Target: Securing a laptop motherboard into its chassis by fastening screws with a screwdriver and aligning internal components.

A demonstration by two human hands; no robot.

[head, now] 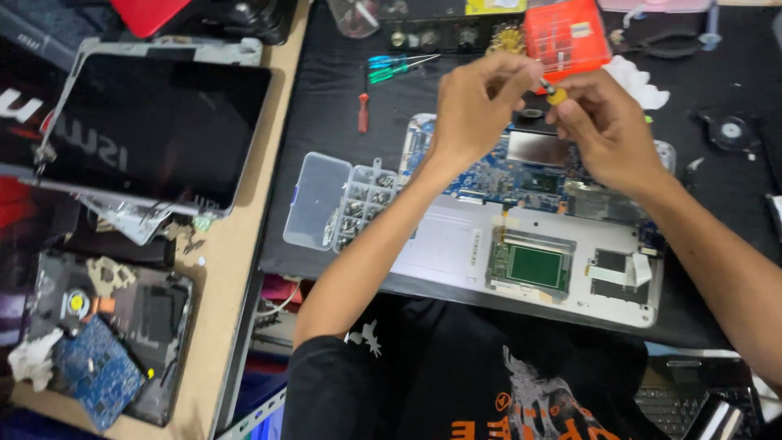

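An opened laptop base [456, 244] lies on a black mat, its blue circuit board [497, 175] exposed. Both my hands are raised above the board's far edge. My right hand [607, 130] grips a small screwdriver with a yellow handle [557, 95]. My left hand [476, 106] pinches the screwdriver's metal tip with thumb and fingers. Whether a screw sits on the tip is hidden by my fingers.
A clear compartment box of screws [362, 204] with its lid open sits left of the laptop. Blue, green and red screwdrivers [391, 69] lie beyond it. An orange box [566, 37], a small fan [731, 130], a detached laptop screen [155, 122] and another dismantled base [122, 326] surround the mat.
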